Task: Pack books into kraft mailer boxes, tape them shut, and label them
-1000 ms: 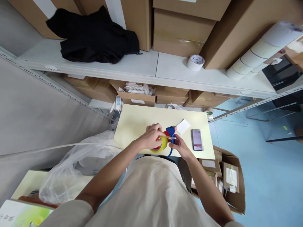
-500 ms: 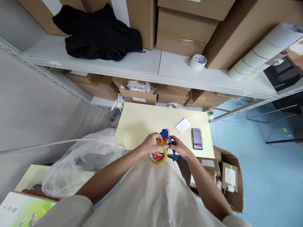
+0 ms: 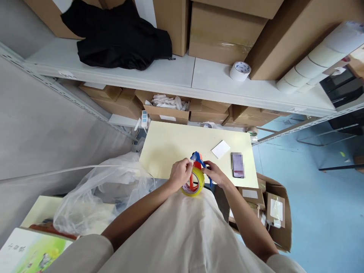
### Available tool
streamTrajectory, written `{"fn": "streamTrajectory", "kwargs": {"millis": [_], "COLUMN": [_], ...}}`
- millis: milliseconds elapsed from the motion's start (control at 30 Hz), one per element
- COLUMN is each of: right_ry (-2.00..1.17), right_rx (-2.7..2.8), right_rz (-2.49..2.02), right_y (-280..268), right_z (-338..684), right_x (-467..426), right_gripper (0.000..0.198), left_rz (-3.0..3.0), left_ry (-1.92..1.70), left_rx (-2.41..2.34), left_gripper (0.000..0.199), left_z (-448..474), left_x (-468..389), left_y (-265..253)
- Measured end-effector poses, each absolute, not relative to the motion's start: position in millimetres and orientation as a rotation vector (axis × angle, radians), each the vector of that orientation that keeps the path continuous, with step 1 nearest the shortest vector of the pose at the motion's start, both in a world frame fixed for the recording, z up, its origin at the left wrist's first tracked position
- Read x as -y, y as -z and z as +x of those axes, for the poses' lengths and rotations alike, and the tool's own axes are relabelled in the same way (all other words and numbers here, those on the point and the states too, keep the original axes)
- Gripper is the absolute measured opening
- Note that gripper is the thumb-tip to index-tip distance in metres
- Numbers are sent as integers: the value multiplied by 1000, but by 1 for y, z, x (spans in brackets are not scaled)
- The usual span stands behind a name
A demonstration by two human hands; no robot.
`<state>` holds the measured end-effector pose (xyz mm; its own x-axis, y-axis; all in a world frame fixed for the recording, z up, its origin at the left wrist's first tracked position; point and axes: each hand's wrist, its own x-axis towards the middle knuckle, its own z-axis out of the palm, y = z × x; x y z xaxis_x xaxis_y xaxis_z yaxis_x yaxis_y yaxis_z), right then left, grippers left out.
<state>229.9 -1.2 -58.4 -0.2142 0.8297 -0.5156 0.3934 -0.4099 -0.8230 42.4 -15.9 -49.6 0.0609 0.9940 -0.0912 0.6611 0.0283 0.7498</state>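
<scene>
Right hand (image 3: 214, 173) grips tape dispenser (image 3: 197, 164), left hand (image 3: 181, 173) pinched beside it; carton (image 3: 287, 231) holds boxes (image 3: 276, 207)

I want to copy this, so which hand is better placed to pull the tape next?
Probably the left hand, its fingers pinched together beside the blue head of the tape dispenser; the right hand seems busy holding its blue strip.

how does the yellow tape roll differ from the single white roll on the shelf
The yellow roll is fitted to a dispenser; the white roll has none. The yellow roll is by the right hand; the white roll rests on the shelf. Both are round.
</scene>
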Motion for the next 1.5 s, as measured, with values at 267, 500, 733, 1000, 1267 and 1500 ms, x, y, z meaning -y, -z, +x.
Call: {"fn": "streamTrajectory", "kwargs": {"millis": [267, 500, 733, 1000, 1267, 1500], "right_ry": [-1535, -1495, -1709, -1849, -1784, -1852], "right_rx": [1545, 1709, 1455, 985, 827, 786], "right_rz": [-1671, -1610, -1381, -1273, -1232, -1123], "right_y": [55, 39, 43, 46, 62, 68], "right_z": [230, 231, 233, 231, 218, 216], "right_x": [19, 19, 17, 21, 27, 25], "right_gripper": [43, 52, 56, 79, 73, 77], "left_rz": [1349, 1371, 1160, 620, 326, 305], "left_ry": [-637, -561, -629, -938, -949, -911], "left_rx": [-1774, -1826, -1715, -1471, -1318, -1261], "left_gripper": [24, 25, 22, 17, 15, 13], "left_z": [34, 42, 42, 51, 60, 58], "left_x": [9, 7, 2, 0, 1, -2], "left_y": [60, 56, 70, 76, 61, 53]}}
